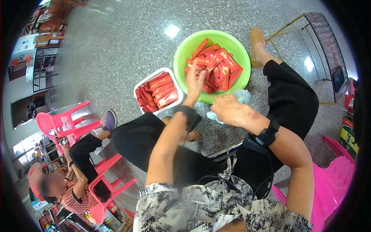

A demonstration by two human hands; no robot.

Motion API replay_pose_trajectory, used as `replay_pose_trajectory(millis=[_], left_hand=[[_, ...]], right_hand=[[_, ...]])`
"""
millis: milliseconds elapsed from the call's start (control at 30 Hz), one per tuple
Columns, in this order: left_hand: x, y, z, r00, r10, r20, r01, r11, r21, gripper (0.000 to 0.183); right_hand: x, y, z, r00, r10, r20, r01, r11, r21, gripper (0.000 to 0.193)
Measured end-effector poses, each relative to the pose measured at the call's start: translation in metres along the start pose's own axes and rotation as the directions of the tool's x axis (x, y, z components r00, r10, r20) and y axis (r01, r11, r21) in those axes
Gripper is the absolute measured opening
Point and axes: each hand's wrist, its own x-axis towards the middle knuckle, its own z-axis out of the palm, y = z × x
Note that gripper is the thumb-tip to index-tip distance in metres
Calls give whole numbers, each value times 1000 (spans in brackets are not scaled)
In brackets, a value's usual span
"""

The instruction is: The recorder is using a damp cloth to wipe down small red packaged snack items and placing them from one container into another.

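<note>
A lime-green round basin (179, 50) on the floor holds a loose heap of flat red packets (224, 75) with gold print. My left hand (196, 80) reaches over the basin's near left side, fingers apart above the packets, with nothing visible in it. At the basin's near rim, my right hand (228, 109) is closed around a pale blue-white cloth (242, 96), which sticks out on both sides of the fingers. Left of the basin stands a white rectangular basket (138, 101), in which more red packets (161, 89) lie in neat rows.
A person (73, 181) sits at the left on a pink plastic chair (103, 189), beside another pink chair (58, 121). A metal-framed stool (326, 50) stands at the upper right. Bright pink stacked chairs (334, 185) are at the lower right. The floor (123, 42) is speckled grey.
</note>
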Motion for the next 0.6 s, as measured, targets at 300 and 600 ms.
replay_pose_trajectory(millis=[300, 600], left_hand=[[-4, -57, -149, 984, 140, -109, 2, 607, 795, 31], [-25, -49, -156, 994, -72, -80, 102, 387, 917, 47]], right_hand=[[2, 6, 16, 1000, -3, 15, 4, 998, -56, 17], [13, 3, 18, 1000, 13, 7, -13, 995, -103, 19]])
